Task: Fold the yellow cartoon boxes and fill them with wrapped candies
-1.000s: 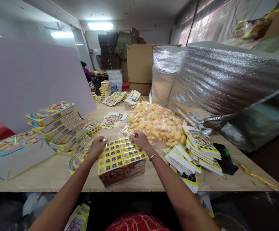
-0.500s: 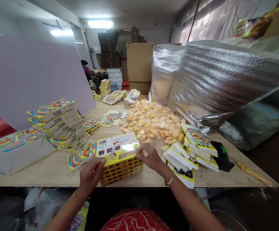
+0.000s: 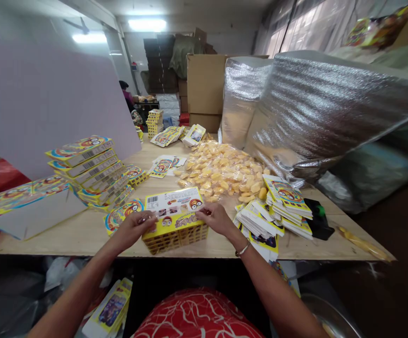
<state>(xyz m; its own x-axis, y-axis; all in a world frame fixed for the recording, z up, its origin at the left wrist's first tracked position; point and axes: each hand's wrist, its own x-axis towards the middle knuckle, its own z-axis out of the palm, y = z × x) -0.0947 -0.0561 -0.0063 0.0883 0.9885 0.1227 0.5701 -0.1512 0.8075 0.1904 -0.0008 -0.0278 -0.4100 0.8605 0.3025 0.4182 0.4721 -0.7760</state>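
Observation:
A yellow printed cardboard box (image 3: 170, 220) stands near the front edge of the table, its upper panel showing a barcode and cartoon faces. My left hand (image 3: 137, 224) is closed on the left end of that panel, fingers bent over it. At the opposite end, my right hand (image 3: 218, 218) pinches the panel's edge between thumb and fingers. The box's front side has rows of small dark pictures. Left of it lies a flat piece with a cartoon face (image 3: 128, 211), partly behind my left hand.
Beyond the box spreads a heap of wrapped yellow pieces (image 3: 225, 171). Flat printed cartons (image 3: 260, 220) lie in a pile to the right, beside a black tape dispenser (image 3: 318, 220). Stacked boxes (image 3: 87, 164) and a larger display box (image 3: 31, 211) stand at left. Silver foil bags (image 3: 313, 108) rise behind.
My left hand has shifted from the box's lower front left corner up to the panel's left end. My right hand keeps its pinch. The camera view has shifted slightly.

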